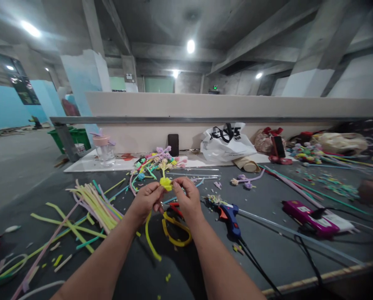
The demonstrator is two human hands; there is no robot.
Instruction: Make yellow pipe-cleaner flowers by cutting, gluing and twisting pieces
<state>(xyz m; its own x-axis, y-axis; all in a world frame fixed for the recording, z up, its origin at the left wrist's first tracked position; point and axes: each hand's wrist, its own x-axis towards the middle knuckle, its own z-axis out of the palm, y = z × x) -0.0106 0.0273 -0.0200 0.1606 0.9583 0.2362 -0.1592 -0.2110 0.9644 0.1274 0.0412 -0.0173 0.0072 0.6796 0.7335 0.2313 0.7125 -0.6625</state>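
Observation:
Between my two hands is a small yellow craft flower, its soft petals pinched at the fingertips. My left hand is closed on its left side, and a yellow fuzzy strip hangs down below this hand; whether it joins the flower is hidden. On the other side, my right hand pinches the petals with thumb and forefinger. Scissors with yellow and red handles lie on the table just under my hands. Beyond the flower rests a bunch of pastel craft flowers.
Yellow and pastel fuzzy strips are piled at left. A blue glue gun and its cord lie right of my hands, with a magenta device farther right. A glass cup, phone and white bag stand behind. Another person's hand shows at right.

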